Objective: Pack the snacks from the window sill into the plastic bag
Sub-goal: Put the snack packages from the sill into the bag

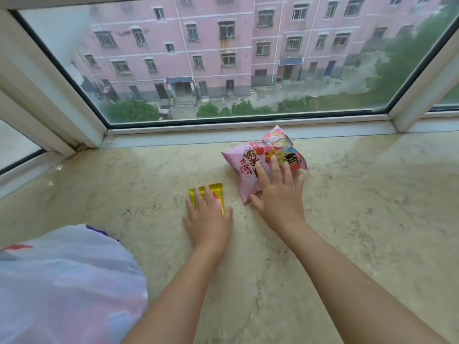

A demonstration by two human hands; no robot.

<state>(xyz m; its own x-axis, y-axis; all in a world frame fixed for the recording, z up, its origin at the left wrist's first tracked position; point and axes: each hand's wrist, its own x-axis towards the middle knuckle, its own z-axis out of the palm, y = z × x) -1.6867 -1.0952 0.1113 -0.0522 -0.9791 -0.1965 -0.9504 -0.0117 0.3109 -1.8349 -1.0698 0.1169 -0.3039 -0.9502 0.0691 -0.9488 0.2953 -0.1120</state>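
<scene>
Nearest the camera, at the lower left, a translucent white plastic bag with faint red and blue print is bulging up at the edge of the view, sitting on the pale marbled window sill; what it is holding cannot be told through the blurred film.

Two bare forearms are reaching forward from the bottom edge over the sill. The left hand is lying flat with straight, slightly spread fingers on a small yellow snack packet, covering its near half; its grip is released, the fingers pressing down on the wrapper rather than curling round it. The packet is lying flat on the sill, well apart from the bag.

Just beside it to the right and a little farther off, the right hand is spreading its straight fingers over the near side of a puffy pink snack bag printed with red characters and bright cartoon pictures. This grip is also released, the palm and fingers resting on top, the thumb lying on the sill by the bag's near corner. The pink bag is sitting close to the window frame.

Beyond it, the white window frame is running along the back of the sill, and through the glass a pink apartment block and green shrubs are showing below.
</scene>
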